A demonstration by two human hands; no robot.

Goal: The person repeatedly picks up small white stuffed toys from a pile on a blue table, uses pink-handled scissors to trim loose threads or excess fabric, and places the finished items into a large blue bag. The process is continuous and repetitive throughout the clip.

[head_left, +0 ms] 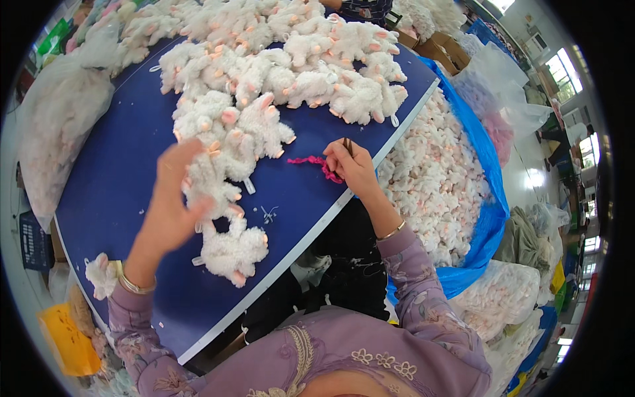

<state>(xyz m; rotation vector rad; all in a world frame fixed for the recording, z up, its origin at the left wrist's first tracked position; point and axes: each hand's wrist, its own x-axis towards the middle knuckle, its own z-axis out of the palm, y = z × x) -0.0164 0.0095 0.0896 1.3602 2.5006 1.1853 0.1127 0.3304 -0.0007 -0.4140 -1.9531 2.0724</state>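
My left hand (173,198) is slightly blurred, with thumb and fingers spread apart. It hovers over the left side of a trail of white fluffy plush toys (261,126) with pink ears and peach feet. I cannot tell whether it touches one. My right hand (352,169) is closed around a small dark tool (347,145), whose kind is mostly hidden by my fingers. A bright pink twisted cord (307,160) trails left from this hand over the blue tabletop (291,198). The nearest plush toy (233,251) lies by the table's front edge.
More plush toys heap at the table's far side, where another person's sleeve (364,10) shows. A blue-lined bin (489,205) full of white plush pieces stands at the right. Bulging plastic bags (63,126) hang at the left. Thread scraps (268,215) lie on the table.
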